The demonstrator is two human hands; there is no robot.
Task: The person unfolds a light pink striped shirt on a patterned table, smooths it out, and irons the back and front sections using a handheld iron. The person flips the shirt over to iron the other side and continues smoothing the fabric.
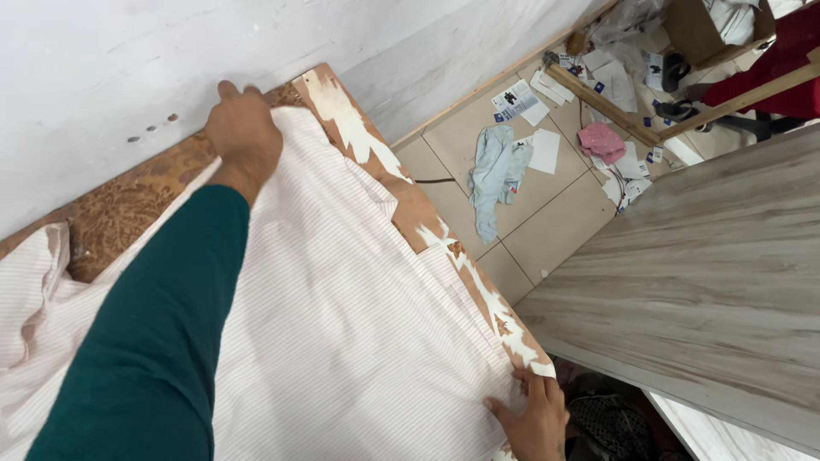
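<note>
A white cloth with thin pink stripes [342,324] lies spread over a worn brown table [128,205] whose surface is peeling in white patches. My left hand [243,137], on a dark green sleeve, reaches to the cloth's far edge by the white wall, with its fingers curled on that edge. My right hand [531,418] is at the bottom, holding the cloth's near corner at the table's right edge, thumb spread out to the left.
A grey wood-grain board [700,273] stands close on the right. On the tiled floor [555,222] beyond lie a light blue rag [495,175], a pink rag [602,141], scattered papers, wooden slats and a cardboard box.
</note>
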